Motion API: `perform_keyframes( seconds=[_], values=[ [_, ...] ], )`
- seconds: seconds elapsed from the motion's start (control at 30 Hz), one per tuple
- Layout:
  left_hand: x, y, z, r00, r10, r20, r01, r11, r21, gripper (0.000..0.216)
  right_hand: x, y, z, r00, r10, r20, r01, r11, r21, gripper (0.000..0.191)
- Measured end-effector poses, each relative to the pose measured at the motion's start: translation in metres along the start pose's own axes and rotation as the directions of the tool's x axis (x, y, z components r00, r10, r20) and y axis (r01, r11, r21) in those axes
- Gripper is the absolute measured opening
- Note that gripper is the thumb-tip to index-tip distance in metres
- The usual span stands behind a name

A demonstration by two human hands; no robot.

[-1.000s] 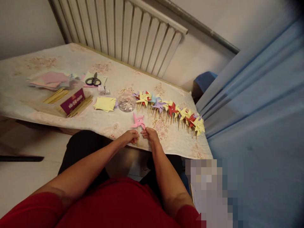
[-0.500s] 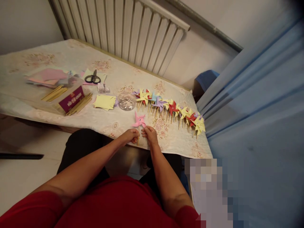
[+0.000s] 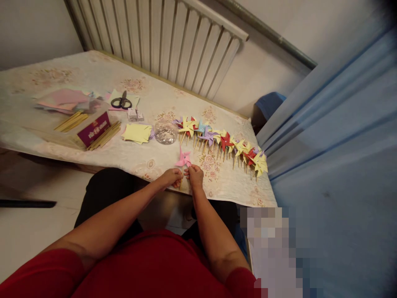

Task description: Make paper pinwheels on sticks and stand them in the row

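Observation:
A pink paper pinwheel [image 3: 184, 157] on a thin wooden stick stands upright near the front edge of the table. My left hand [image 3: 172, 178] is closed around its stick, below the paper. On the other side, my right hand [image 3: 195, 176] pinches at the lower right blade, close to the stick. Its fingertips partly cover that blade. Just beyond, a row of finished-looking pinwheels [image 3: 226, 141] in yellow, red, purple and blue lies along the table toward the right. A round clear container [image 3: 165, 134] of small shiny pieces sits behind the pink pinwheel.
Left of the container are yellow paper squares [image 3: 137, 133], small white boxes [image 3: 132, 114] and black scissors [image 3: 121, 102]. Wooden sticks [image 3: 104, 135] lie by a purple label [image 3: 93, 129], near coloured paper [image 3: 63, 100]. A radiator [image 3: 161, 41] stands behind; a blue curtain [image 3: 328, 136] hangs at right.
The pink pinwheel's head has shifted slightly right and its blades have turned a little. My right hand has moved slightly left, nearer the stick; my left hand keeps its grip.

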State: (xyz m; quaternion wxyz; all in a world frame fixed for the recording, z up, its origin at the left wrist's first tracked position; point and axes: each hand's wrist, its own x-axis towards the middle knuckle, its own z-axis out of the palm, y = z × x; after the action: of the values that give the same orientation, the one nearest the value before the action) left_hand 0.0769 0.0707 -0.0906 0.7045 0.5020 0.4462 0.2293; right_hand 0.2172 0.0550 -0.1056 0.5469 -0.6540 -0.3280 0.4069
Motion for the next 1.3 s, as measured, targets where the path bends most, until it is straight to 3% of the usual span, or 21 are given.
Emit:
perform_keyframes(
  seconds=[0.43, 0.57, 0.73, 1.1, 1.3],
  values=[
    [0.0, 0.002, 0.001, 1.0, -0.012, 0.001, 0.012, 0.999, 0.049, 0.017, -0.001, -0.002, 0.001, 0.999, -0.048, -0.012, 0.047, 0.996, -0.082, 0.012],
    [0.004, -0.002, -0.001, 1.0, -0.006, 0.004, 0.006, 0.999, 0.05, 0.016, -0.002, 0.0, -0.005, 0.999, -0.016, 0.028, 0.016, 1.0, -0.002, 0.021],
    [0.001, -0.006, -0.007, 0.999, 0.012, 0.051, -0.016, 0.998, 0.065, 0.02, -0.004, 0.006, -0.015, 0.998, -0.067, 0.02, 0.064, 0.987, 0.149, 0.031],
    [-0.021, -0.016, -0.023, 0.994, 0.032, 0.102, -0.045, 0.99, 0.132, 0.031, 0.002, 0.014, -0.027, 1.0, -0.017, -0.014, 0.021, 0.922, 0.386, 0.023],
    [-0.028, -0.02, -0.028, 0.994, 0.002, 0.111, -0.023, 0.982, 0.186, 0.032, 0.004, 0.012, -0.04, 1.0, -0.009, -0.011, 0.013, 0.906, 0.423, 0.022]
  ],
)
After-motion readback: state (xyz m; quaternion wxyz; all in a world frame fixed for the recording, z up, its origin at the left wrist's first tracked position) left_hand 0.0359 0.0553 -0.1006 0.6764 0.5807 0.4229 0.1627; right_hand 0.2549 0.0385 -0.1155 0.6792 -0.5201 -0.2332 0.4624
